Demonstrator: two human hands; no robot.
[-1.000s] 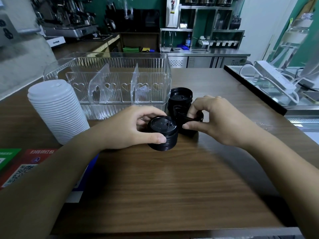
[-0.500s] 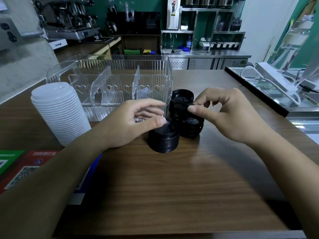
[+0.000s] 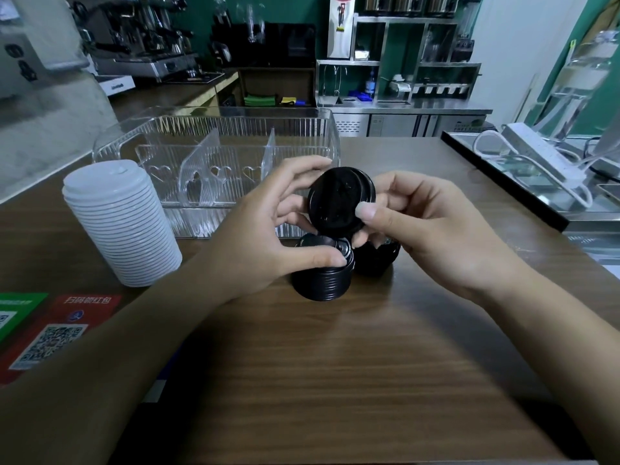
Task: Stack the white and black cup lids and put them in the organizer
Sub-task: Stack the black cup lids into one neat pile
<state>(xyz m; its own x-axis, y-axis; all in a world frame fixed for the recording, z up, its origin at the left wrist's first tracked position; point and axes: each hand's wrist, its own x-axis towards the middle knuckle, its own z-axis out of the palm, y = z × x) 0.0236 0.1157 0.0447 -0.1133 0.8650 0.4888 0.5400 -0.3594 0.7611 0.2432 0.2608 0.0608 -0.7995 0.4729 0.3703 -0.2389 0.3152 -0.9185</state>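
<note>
A stack of black cup lids (image 3: 323, 280) stands on the wooden counter (image 3: 335, 380). My left hand (image 3: 265, 243) holds this stack, its thumb pressed on the top rim. My right hand (image 3: 432, 229) pinches a single black lid (image 3: 339, 199), tilted on edge just above the stack. A second, shorter pile of black lids (image 3: 375, 260) sits behind, mostly hidden by my right hand. A tall stack of white lids (image 3: 120, 223) stands at the left. The clear plastic organizer (image 3: 214, 139) with dividers stands behind, holding no lids.
Red and green QR-code cards (image 3: 53, 333) lie at the counter's left front edge. A black-edged tray with a white power strip (image 3: 543, 152) borders the right side. An espresso machine (image 3: 141, 38) and steel shelving (image 3: 412, 62) stand far behind.
My right hand lifted a single black lid from the rear pile and brought it over the front stack. My left hand shifted its grip but stayed on that stack.
</note>
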